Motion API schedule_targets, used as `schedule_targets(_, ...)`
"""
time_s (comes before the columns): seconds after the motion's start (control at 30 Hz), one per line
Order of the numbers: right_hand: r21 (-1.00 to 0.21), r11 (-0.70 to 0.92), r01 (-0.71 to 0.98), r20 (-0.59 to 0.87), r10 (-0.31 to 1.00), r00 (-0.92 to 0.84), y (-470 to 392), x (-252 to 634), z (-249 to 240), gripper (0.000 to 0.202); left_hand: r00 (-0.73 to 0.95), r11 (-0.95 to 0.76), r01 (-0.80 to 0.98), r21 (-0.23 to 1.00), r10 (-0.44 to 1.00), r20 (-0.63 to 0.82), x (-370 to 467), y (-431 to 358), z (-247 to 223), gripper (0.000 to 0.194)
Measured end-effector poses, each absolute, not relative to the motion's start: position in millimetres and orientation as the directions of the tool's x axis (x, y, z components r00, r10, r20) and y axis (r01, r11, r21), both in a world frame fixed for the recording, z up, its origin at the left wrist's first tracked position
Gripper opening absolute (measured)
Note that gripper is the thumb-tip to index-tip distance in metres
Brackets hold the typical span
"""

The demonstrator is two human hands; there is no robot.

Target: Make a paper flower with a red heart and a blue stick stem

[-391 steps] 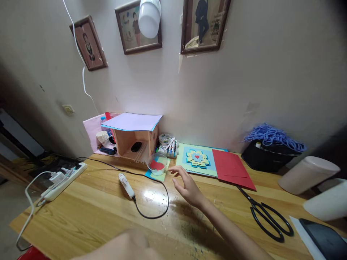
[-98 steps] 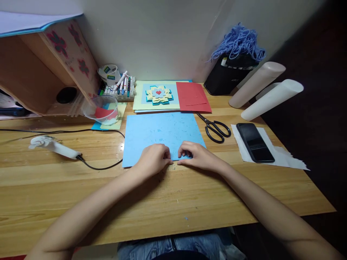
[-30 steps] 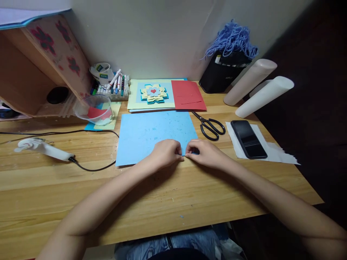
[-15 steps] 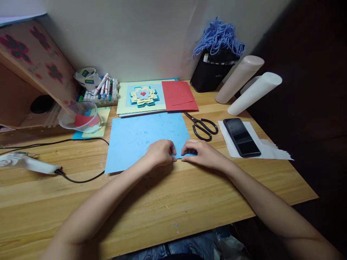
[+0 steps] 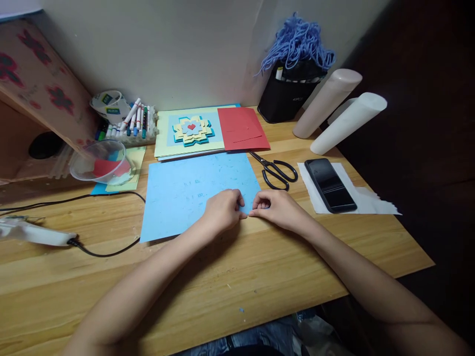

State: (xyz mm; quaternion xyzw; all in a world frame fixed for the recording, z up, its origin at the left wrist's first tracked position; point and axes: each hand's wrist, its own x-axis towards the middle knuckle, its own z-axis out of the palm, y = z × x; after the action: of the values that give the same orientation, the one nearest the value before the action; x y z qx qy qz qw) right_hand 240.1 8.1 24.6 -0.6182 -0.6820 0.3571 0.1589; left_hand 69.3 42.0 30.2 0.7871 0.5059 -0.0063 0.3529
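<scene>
A light blue sheet of paper [image 5: 181, 198] lies flat on the table, with small dark marks on its surface. At its near right corner my left hand [image 5: 225, 210] is closed, thumb and curled fingers pinching the near edge. My right hand [image 5: 278, 207] is also closed there, its fingertips almost touching the left thumb; a bit of blue shows beneath its fingers. The fingers hide the corner itself. Black-handled scissors [image 5: 276, 170] rest just beyond my right hand.
Behind the sheet sit stacked papers with a layered paper flower [image 5: 193, 130] and red paper [image 5: 243, 128]. A phone [image 5: 330, 185] lies right; two tall cylinders [image 5: 326, 106] and a black pen case [image 5: 287, 96] stand behind. Left are a plastic bowl [image 5: 76, 170], markers [image 5: 135, 118] and a corded white tool [image 5: 40, 235].
My fingertips have come closer together at the paper's corner, the left hand shifting slightly right. The camera view has also shifted slightly; the sheet stays in place.
</scene>
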Motion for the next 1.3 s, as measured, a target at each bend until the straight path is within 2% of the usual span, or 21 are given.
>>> schedule_targets(0.13,-0.69,-0.015,0.723,-0.266,0.935,-0.235,9,249,26,0.015,0.511,-0.238,0.784,0.573,0.772,-0.379,69,45,27,0.022)
schedule_targets(0.37,-0.635,-0.054,0.771,-0.307,0.933,-0.188,15,253,20,0.016,0.502,-0.204,0.784,0.586,0.764,-0.406,68,48,27,0.023)
schedule_targets(0.53,-0.621,-0.135,0.772,-0.347,0.931,-0.117,23,261,20,0.032,0.498,-0.194,0.786,0.586,0.761,-0.416,68,48,28,0.024)
schedule_targets(0.63,-0.656,-0.187,0.732,-0.405,0.905,-0.131,23,269,18,0.034,0.501,-0.195,0.785,0.587,0.757,-0.419,68,48,27,0.023)
schedule_targets(0.9,-0.701,-0.225,0.677,-0.458,0.87,-0.185,24,278,17,0.031,0.493,-0.194,0.79,0.581,0.765,-0.414,69,47,27,0.021)
schedule_targets(1.13,-0.753,-0.279,0.595,-0.508,0.822,-0.258,27,283,25,0.017,0.494,-0.201,0.789,0.58,0.769,-0.406,71,47,27,0.021)
schedule_targets(1.3,-0.768,-0.277,0.577,-0.513,0.806,-0.296,28,287,25,0.018,0.501,-0.209,0.789,0.578,0.763,-0.408,70,48,28,0.022)
